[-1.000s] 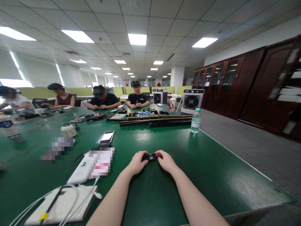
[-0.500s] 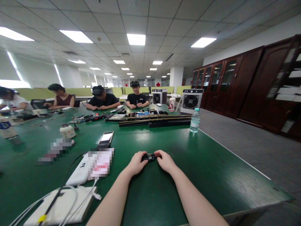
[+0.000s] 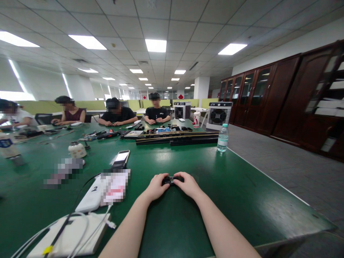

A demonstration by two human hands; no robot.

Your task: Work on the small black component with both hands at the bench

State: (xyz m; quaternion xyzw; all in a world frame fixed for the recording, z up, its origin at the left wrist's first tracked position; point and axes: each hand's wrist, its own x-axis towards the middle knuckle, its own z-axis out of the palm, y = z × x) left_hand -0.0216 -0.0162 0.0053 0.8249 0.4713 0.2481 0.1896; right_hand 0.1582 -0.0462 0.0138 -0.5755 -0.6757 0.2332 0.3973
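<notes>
A small black part (image 3: 170, 180) with a greyish middle sits between my hands, just over the green table; its exact kind is too small to make out. From the left, my left hand (image 3: 155, 187) grips its end between thumb and fingers. My right hand (image 3: 188, 185) pinches the opposite end, thumb in front and fingers behind. Both hands are closed, and their fingertips hide the part's two ends.
To the left lie a phone (image 3: 120, 158), a white power bank (image 3: 90, 195) and a white box (image 3: 88, 234) with cables. A water bottle (image 3: 223, 138) stands near the right edge, beside long black rails (image 3: 193, 139). Several people sit across the table (image 3: 242, 186).
My right hand has shifted slightly left, its fingertips now further along the small black part and closer to my left hand. My left hand has hardly moved.
</notes>
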